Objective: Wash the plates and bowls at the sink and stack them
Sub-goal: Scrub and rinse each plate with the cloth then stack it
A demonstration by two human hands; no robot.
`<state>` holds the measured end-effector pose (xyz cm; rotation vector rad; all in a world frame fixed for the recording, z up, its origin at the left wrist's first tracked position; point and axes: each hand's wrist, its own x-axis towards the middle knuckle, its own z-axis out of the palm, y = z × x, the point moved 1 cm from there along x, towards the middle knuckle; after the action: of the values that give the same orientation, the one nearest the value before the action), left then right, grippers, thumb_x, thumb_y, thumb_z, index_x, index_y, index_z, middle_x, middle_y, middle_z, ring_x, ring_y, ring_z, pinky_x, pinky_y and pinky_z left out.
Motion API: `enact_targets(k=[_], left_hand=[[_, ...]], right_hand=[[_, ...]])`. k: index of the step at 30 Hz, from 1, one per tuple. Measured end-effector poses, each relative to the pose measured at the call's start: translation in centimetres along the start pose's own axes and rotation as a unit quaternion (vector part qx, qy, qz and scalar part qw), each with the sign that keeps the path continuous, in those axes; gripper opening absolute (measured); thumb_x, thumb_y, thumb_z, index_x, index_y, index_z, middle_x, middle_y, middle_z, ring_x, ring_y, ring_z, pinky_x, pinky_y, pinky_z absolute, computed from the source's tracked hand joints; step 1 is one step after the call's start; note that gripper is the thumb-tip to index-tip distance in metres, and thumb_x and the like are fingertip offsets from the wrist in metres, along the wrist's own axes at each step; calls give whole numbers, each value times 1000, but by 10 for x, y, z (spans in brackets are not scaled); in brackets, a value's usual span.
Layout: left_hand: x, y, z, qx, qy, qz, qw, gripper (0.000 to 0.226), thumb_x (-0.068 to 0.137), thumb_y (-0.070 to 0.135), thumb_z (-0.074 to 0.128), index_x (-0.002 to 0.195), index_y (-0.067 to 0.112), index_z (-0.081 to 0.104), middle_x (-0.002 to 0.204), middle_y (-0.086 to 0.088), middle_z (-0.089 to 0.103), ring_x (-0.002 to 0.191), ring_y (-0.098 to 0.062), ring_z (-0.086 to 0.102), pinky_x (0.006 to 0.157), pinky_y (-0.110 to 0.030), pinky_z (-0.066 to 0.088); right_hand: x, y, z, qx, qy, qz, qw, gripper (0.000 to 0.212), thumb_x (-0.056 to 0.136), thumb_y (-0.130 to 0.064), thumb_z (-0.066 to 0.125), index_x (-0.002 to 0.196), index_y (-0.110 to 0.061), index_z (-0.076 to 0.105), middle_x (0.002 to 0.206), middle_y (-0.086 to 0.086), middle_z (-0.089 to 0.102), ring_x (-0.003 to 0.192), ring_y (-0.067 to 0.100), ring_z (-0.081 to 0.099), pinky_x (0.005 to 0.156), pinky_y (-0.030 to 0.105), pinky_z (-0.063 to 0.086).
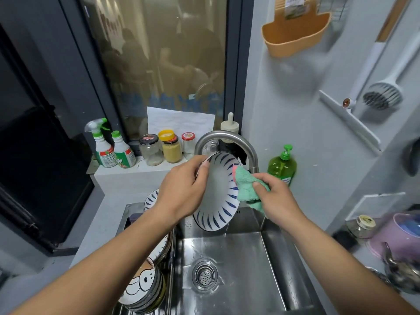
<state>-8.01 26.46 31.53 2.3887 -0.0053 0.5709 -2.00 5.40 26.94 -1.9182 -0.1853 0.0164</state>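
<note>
Holding a blue-striped plate (pixel 218 196) on edge above the sink (pixel 241 258), just under the curved tap (pixel 227 138), I have the left hand (pixel 184 187) curled over its upper left rim, thumb on the face. My right hand (pixel 277 196) is bunched around a green cloth (pixel 246 186) that presses on the plate's right rim. Left of the basin, more plates and bowls (pixel 145 285) sit stacked, partly hidden by my left forearm. A green soap bottle (pixel 281 164) stands beyond the right hand, by the wall.
</note>
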Motion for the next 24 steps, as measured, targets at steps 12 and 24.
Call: enact_targets(k=[12,24], left_hand=[[6,-21,8,-206,24,-146,967,38,109,31,43,73,21,53,61,17,47,63,-9,44,61,-28,39],[-11,-50,12,-329,47,-263,906,35,109,24,41,79,15,57,78,-3,60,75,-20,54,72,-34,44]], right_hand=[[4,-18,11,24,19,-123,992,14,93,-17,67,97,-29,61,95,-7,68,90,8,66,77,19,51],[4,6,19,-392,-181,-352,831,41,100,-41,42,131,-23,62,135,-4,56,125,21,47,102,41,40]])
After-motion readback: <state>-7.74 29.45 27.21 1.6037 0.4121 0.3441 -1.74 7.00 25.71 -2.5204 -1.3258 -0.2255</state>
